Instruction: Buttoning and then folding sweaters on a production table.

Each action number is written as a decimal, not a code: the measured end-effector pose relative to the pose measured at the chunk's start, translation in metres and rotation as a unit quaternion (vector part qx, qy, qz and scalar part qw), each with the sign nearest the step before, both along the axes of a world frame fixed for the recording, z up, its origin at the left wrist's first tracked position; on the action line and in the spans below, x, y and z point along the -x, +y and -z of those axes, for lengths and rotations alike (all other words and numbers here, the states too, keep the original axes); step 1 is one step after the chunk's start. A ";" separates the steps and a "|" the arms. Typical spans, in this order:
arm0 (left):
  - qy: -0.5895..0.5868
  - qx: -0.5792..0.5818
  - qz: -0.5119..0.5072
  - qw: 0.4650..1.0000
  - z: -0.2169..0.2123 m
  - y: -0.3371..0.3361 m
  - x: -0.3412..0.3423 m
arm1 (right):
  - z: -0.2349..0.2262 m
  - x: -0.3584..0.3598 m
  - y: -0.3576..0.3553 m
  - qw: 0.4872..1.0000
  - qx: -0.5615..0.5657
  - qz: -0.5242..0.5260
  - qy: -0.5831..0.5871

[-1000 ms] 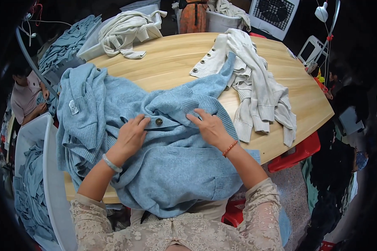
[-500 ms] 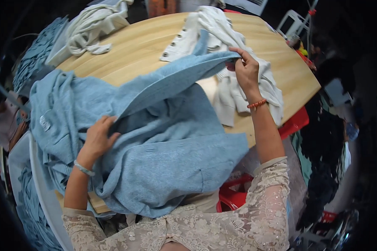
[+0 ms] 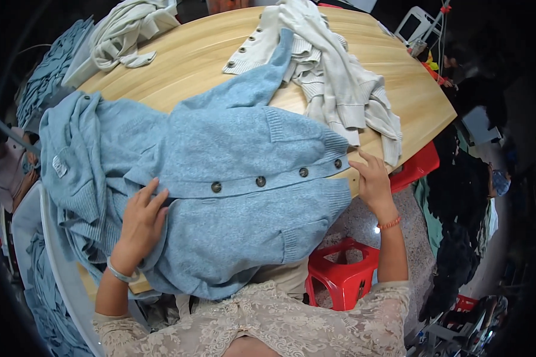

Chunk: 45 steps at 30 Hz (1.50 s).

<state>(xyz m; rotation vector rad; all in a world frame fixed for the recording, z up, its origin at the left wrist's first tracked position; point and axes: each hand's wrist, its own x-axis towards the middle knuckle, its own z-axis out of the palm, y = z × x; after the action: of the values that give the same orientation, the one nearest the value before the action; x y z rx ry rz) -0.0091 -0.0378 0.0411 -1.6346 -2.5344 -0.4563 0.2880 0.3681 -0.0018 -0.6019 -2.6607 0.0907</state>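
A light blue knit cardigan (image 3: 232,232) lies across the table with its buttoned front panel folded down over the other panel. Several dark buttons run along its placket, and a ribbed pocket shows on each side. My left hand (image 3: 140,223) rests on the placket's left part, fingers spread on the knit. At the ribbed hem, my right hand (image 3: 373,181) is beside the end of the placket with its fingers apart and extended. One blue sleeve reaches up toward a cream knit cardigan (image 3: 339,89) on the far side.
The wooden table (image 3: 202,44) has a rounded far edge. Another pale garment (image 3: 125,35) hangs over a bin at the far left. Blue knits fill a grey bin (image 3: 56,262) on the left. A red stool (image 3: 342,268) stands below the table at right. Another person's arm (image 3: 21,190) shows at left.
My right hand has brought the lifted front panel down toward me and let go of it. The buttons and upper pocket now show. My left hand stays near the same spot.
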 end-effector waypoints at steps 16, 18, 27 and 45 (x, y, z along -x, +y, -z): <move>-0.384 -0.079 -0.191 0.900 0.038 -0.049 -0.008 | 0.004 0.058 -0.101 0.986 0.092 -0.085 0.108; -0.465 -0.144 -0.166 0.858 0.043 -0.054 -0.001 | -0.006 0.085 -0.130 0.948 0.237 -0.170 0.125; -0.344 -0.095 -0.117 0.927 0.002 -0.057 -0.014 | 0.026 0.174 -0.221 0.915 0.288 -0.275 0.063; -0.093 -0.005 -0.013 0.996 0.053 0.039 -0.038 | 0.026 0.150 -0.215 0.918 0.256 -0.276 0.124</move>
<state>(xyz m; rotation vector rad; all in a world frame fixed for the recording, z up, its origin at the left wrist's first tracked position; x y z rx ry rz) 0.0287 0.0016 -0.0121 -1.6248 -2.6756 -0.6471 0.1379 0.1533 -0.0280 0.0464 -2.4670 0.9762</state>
